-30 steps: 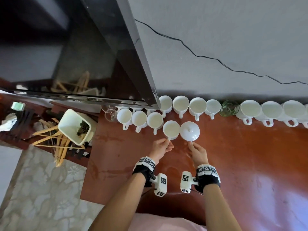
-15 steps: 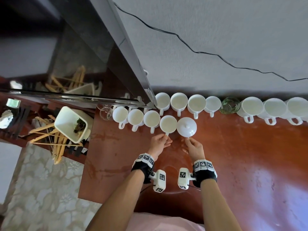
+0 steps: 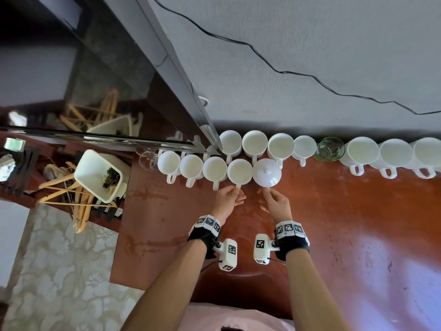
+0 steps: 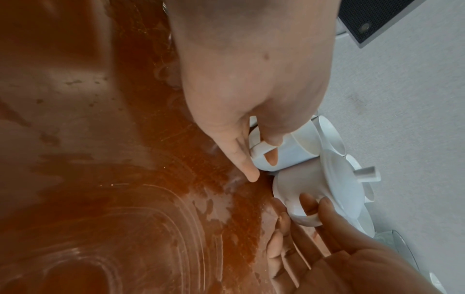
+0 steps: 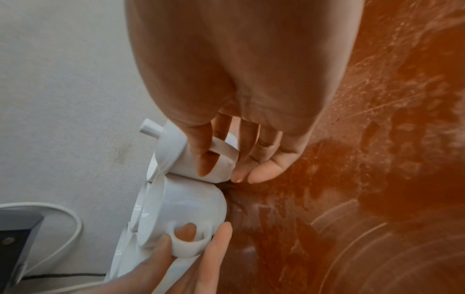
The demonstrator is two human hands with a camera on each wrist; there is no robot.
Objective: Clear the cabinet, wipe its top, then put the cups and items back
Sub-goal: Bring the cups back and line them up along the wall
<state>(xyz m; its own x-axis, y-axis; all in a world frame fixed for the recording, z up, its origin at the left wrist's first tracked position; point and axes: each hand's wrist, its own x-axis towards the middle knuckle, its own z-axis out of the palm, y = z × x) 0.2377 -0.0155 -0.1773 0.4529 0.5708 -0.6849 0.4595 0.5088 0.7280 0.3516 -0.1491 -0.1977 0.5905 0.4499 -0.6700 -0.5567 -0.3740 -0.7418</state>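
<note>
- Now, your big red-brown wooden cabinet top (image 3: 358,223) is shiny, with wet streaks on it, and it runs along the grey wall (image 3: 310,44).
- A flat black TV screen (image 3: 95,91) leans over the far left end.
- A back row of round white cups (image 3: 362,151) sits against the wall, with one clear green glass (image 3: 330,149) between them.
- Your left hand (image 3: 228,195) pinches the handle of a plain white cup (image 3: 239,171) in the front row.
- Your right hand (image 3: 275,201) pinches the handle of the white cup with a knobbed lid (image 3: 266,172).
- These two cups stand on the top, touching side by side.
</note>
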